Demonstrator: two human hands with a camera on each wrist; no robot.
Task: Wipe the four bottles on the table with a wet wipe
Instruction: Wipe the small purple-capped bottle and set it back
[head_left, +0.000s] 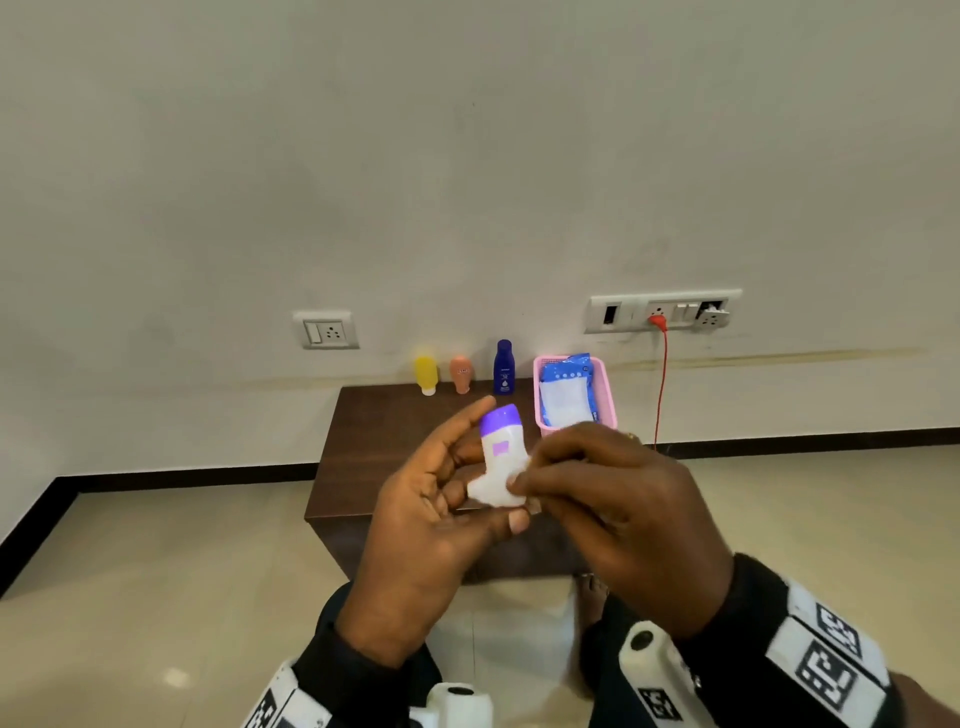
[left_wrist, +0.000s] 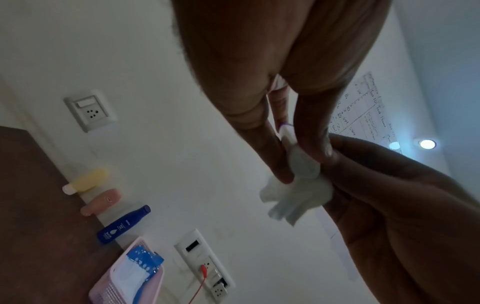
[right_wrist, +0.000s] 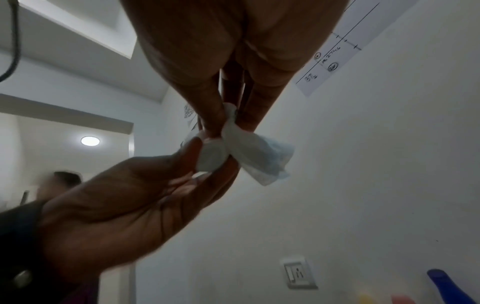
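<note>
My left hand holds a small white bottle with a purple cap upright in front of me, above the table's near edge. My right hand pinches a white wet wipe and presses it on the bottle's lower part. In the right wrist view the wet wipe hangs bunched from the fingertips. Against the wall at the back of the dark wooden table stand a yellow bottle, a peach bottle and a dark blue bottle.
A pink basket with a blue pack of wipes sits at the table's back right. A red cable hangs from a wall socket beside it. Tiled floor lies around the low table.
</note>
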